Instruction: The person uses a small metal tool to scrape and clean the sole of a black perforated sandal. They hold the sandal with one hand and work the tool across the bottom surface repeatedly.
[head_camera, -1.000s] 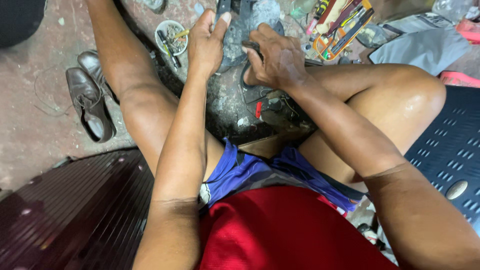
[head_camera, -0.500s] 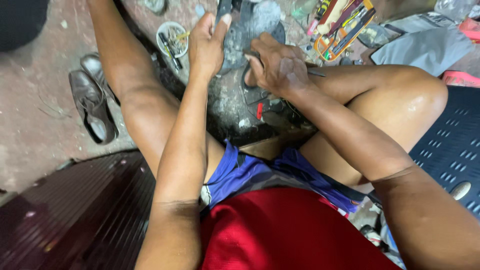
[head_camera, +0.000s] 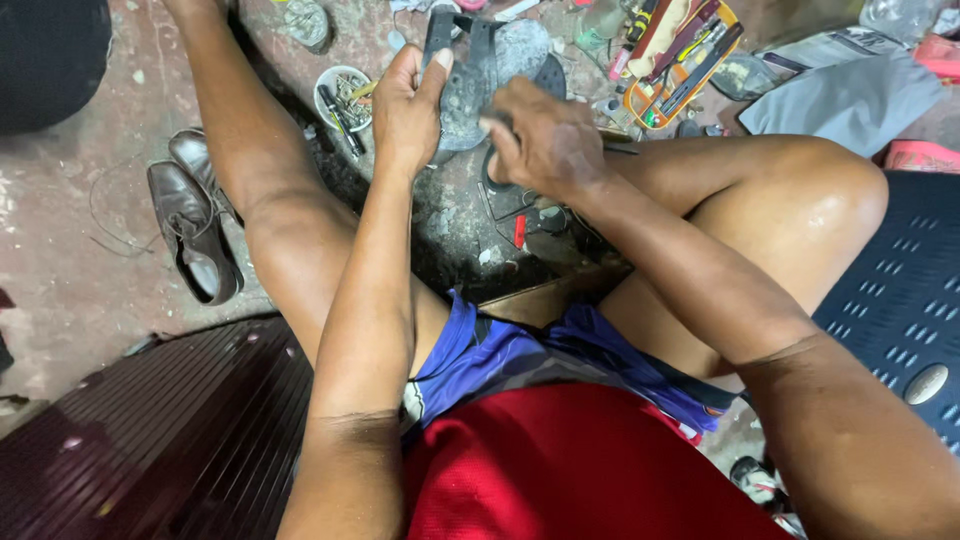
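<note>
Between our knees, little has changed: left hand still grips the grey sandal; right hand, closed, perhaps around a tool, presses against it.

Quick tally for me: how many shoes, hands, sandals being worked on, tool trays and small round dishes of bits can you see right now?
Brown leather shoes: 2
Hands: 2, left hand and right hand
Dark sandal held in both hands: 1
Orange tool tray: 1
Round dish of small parts: 1
Total: 7
</note>
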